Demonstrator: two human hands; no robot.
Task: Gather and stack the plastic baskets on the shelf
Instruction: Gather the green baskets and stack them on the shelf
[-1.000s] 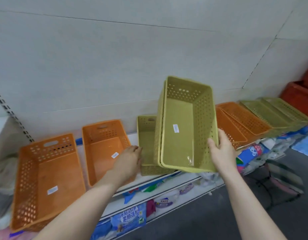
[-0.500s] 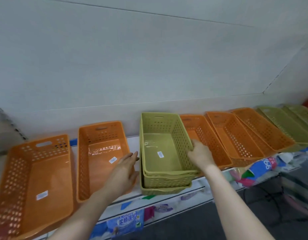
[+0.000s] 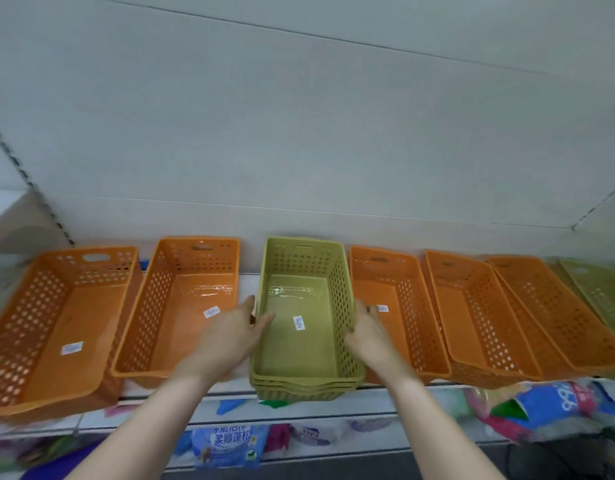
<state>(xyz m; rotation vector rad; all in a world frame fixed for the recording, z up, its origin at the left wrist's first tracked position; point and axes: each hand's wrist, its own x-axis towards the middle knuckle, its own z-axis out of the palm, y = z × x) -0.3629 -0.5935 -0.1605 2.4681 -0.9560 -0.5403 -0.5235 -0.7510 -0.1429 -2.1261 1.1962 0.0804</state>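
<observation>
We have our left hand (image 3: 230,332) and right hand (image 3: 370,329) clasping the side rims of the green basket stack (image 3: 301,344). It sits on the shelf (image 3: 230,396) between orange baskets (image 3: 181,306).

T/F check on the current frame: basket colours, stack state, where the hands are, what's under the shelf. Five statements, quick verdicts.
1. The green stack sits between orange baskets on both sides. True.
2. The green stack is a single basket. False: several nested rims show at its front edge.
3. The left hand is inside the orange basket to the left of the green stack. False: it rests at the green stack's left rim, thumb reaching over into it.
4. The right hand is at the green stack's right wall. True.
5. The space under the shelf is bare. False: packaged goods, including a blue packet, lie there.
</observation>
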